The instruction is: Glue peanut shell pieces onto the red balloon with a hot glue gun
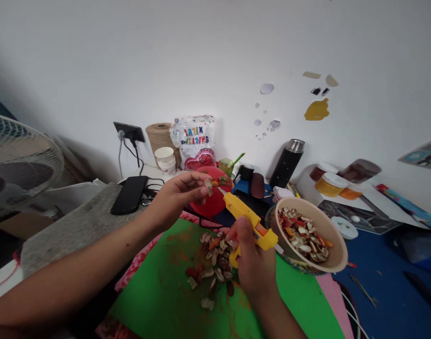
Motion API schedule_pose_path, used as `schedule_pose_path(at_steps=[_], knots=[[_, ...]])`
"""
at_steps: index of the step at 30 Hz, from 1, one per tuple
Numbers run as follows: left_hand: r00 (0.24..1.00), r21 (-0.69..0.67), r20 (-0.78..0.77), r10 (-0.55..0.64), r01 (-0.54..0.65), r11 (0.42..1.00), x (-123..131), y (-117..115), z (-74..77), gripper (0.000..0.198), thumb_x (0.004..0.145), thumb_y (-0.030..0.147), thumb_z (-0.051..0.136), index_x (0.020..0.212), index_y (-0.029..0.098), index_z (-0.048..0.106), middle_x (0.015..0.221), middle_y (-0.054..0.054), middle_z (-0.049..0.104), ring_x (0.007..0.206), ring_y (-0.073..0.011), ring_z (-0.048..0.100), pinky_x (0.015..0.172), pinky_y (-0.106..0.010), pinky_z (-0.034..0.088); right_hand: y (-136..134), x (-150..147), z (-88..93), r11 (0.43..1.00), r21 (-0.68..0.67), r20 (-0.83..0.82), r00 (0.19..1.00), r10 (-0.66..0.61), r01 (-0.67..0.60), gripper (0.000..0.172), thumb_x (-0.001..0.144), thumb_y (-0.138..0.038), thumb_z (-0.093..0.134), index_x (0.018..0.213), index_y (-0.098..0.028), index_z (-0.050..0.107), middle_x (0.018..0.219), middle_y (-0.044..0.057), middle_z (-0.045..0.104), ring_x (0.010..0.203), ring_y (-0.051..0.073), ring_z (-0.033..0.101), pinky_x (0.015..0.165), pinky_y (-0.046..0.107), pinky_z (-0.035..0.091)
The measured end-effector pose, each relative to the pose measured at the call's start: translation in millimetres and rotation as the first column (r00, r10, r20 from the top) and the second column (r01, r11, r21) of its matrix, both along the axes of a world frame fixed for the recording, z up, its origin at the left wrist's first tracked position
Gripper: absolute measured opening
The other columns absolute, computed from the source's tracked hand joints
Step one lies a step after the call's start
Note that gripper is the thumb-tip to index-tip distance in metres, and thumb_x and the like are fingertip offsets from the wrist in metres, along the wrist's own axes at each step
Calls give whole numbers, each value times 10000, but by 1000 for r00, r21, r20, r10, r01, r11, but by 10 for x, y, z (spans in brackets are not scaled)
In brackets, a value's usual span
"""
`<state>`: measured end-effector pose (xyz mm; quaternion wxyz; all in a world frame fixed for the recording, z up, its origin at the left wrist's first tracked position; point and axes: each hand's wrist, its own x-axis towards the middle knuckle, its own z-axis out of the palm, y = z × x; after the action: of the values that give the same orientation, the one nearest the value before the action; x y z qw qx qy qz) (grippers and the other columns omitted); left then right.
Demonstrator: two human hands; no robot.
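Observation:
My left hand (190,188) is closed in a pinch on a pale nutshell piece (209,187), in front of a smooth red round object (211,205), perhaps a balloon. Orange and green pieces (223,181) show just beside the fingertips; whether they touch the round object I cannot tell. My right hand (254,263) is wrapped round the handle of a yellow hot glue gun (249,214). Its tip points up and left, close to the held shell. Below the hands, loose shells (219,263), some coloured, lie on a green sheet (166,292) with orange smears.
At right, a pinkish bowl (337,252) holds many shells. Behind stand a black flask (288,162), paint jars (331,183), a balloon bag (194,136), twine (157,136) and paper cups (165,159). To the left are a phone (129,194) and a fan (21,155).

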<state>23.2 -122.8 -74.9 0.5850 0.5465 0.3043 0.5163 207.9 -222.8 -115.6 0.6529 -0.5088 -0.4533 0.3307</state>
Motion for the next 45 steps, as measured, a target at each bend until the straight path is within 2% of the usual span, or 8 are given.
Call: schedule_pose_path(at_steps=[4, 7, 12, 19, 27, 32, 37, 45], knots=[[1000, -2, 21, 7, -7, 1000, -6, 20, 16, 374, 816, 407, 1061, 1087, 200, 908, 813, -25, 789, 713, -137, 694, 660, -229, 552, 1, 6, -14, 1000, -24, 28, 1000, -2, 2, 746, 994, -872, 669, 643, -214, 685, 571, -37, 484, 507, 132, 430, 465, 265, 386], [999, -18, 37, 25, -25, 1000, -8, 21, 10, 360, 790, 390, 1080, 1047, 206, 907, 857, -39, 823, 737, -140, 720, 681, -225, 568, 0, 12, -23, 999, -37, 50, 999, 2, 0, 758, 987, -893, 651, 649, -216, 693, 565, -37, 481, 492, 130, 406, 445, 269, 355], [999, -2, 7, 44, -44, 999, -14, 0, 14, 352, 775, 345, 1092, 1036, 211, 898, 878, -35, 835, 770, -141, 731, 703, -220, 587, -4, 17, -10, 1000, -27, 48, 999, -6, 7, 740, 986, -878, 670, 645, -221, 686, 559, -36, 494, 483, 130, 424, 449, 268, 376], [999, 34, -16, 32, -32, 999, -20, -29, 29, 317, 811, 318, 1063, 1053, 212, 887, 901, -41, 832, 797, -157, 738, 730, -245, 609, -14, 5, 36, 999, -32, 41, 999, 32, -30, 735, 990, -880, 665, 646, -231, 633, 605, 8, 621, 554, 171, 602, 510, 277, 487], [999, 41, -29, 32, -31, 999, 5, -54, 37, 310, 798, 328, 1074, 1030, 222, 898, 939, -35, 831, 806, -144, 722, 739, -233, 608, -25, -6, 40, 998, -20, 37, 997, 68, -68, 730, 1010, -852, 666, 616, -242, 593, 560, -2, 598, 499, 154, 544, 466, 271, 446], [998, 50, -40, 43, -41, 998, 11, -70, 50, 320, 787, 336, 1079, 1025, 215, 902, 937, -43, 832, 797, -148, 716, 727, -239, 607, -32, 1, 70, 997, -40, 53, 996, 70, -68, 731, 1005, -868, 656, 635, -239, 618, 581, 11, 628, 532, 169, 577, 497, 281, 466], [997, 63, -56, 45, -42, 997, 0, -60, 25, 302, 806, 333, 1061, 1041, 224, 907, 953, -53, 840, 804, -160, 720, 726, -253, 608, -33, -2, 74, 996, -53, 77, 994, 73, -69, 750, 1000, -895, 628, 634, -241, 603, 556, -9, 562, 498, 149, 497, 472, 281, 415], [999, 54, -32, 44, -42, 998, 8, -71, 38, 304, 791, 321, 1076, 1030, 231, 910, 946, -40, 835, 797, -142, 715, 726, -232, 609, -21, -14, 63, 997, -37, 46, 997, 68, -67, 730, 1001, -867, 659, 629, -244, 582, 541, -31, 499, 481, 136, 448, 451, 272, 377]])
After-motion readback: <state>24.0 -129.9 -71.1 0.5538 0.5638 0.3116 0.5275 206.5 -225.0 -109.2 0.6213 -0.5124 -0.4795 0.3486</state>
